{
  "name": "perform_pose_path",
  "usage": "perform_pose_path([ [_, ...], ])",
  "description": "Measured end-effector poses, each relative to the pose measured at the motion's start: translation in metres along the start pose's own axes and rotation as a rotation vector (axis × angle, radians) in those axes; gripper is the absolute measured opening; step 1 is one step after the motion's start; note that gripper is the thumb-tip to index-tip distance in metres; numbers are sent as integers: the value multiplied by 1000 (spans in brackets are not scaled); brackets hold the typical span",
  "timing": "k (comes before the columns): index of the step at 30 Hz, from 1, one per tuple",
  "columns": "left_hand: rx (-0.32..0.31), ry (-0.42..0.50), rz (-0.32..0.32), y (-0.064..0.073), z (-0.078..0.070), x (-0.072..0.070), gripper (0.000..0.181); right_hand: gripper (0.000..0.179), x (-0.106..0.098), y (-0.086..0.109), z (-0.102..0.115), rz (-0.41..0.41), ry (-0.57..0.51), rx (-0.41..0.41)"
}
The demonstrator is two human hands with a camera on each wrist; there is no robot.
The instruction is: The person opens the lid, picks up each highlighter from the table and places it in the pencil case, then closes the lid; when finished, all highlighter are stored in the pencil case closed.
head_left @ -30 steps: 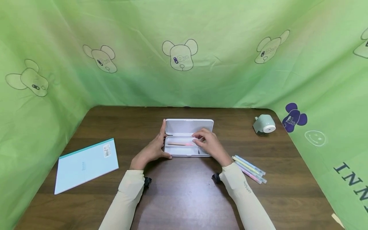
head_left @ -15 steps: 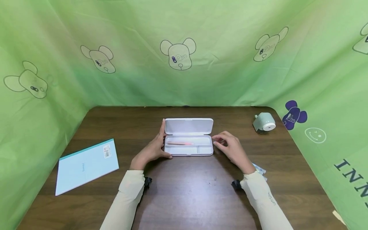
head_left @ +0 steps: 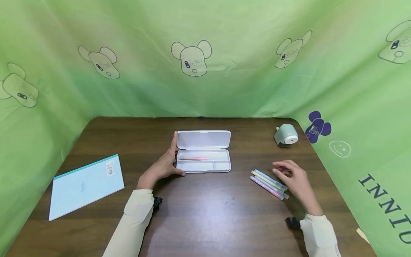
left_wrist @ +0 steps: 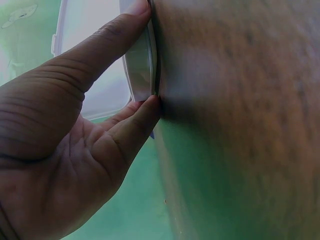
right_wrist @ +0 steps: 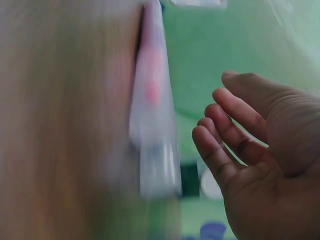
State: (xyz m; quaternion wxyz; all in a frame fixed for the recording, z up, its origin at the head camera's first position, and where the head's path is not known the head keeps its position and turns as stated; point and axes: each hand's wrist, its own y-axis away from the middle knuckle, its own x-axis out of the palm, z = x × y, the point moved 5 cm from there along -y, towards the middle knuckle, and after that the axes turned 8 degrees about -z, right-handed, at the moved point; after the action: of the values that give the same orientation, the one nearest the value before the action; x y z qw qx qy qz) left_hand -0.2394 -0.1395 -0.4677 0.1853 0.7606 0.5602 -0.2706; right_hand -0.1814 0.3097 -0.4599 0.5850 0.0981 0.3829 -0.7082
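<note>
A white pencil case [head_left: 222, 165] lies with its lid [head_left: 203, 139] raised in the middle of the table. One pinkish pen [head_left: 193, 158] rests in its long back compartment. My left hand [head_left: 159, 167] holds the case at its left end, thumb at the front corner and fingers along the side; the left wrist view shows this thumb [left_wrist: 95, 50] against the case wall. Farther right, my right hand [head_left: 295, 180] hovers beside several pastel pens [head_left: 268, 184], fingers loosely bent with nothing in them. In the right wrist view, the pens [right_wrist: 152, 100] appear blurred, apart from the fingertips.
A light blue notebook [head_left: 86, 187] with a barcode label lies at the left. Toward the back right stands a pale green pencil sharpener [head_left: 286, 134]. Green printed cloth [head_left: 199, 96] hangs behind the table [head_left: 205, 217] and along its sides.
My right hand has left the pencil case and travelled right to the far side of the loose pens. The left hand still holds the case. The view has shifted slightly right.
</note>
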Motion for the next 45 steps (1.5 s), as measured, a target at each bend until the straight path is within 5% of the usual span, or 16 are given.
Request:
perform_pose_path([
  [8, 3, -26, -9, 2, 0, -1, 154, 21, -34, 27, -28, 61, 41, 109],
  [21, 11, -17, -1, 2, -2, -2, 155, 19, -32, 34, -30, 180, 41, 183],
  [28, 102, -44, -29, -9, 29, 5, 160, 19, -29, 36, -33, 190, 32, 160],
  [41, 26, -21, -2, 1, -2, -2, 155, 11, -26, 31, -28, 239, 195, 135],
  [45, 36, -31, -7, 1, 1, -2, 155, 10, -27, 30, -29, 224, 195, 182],
])
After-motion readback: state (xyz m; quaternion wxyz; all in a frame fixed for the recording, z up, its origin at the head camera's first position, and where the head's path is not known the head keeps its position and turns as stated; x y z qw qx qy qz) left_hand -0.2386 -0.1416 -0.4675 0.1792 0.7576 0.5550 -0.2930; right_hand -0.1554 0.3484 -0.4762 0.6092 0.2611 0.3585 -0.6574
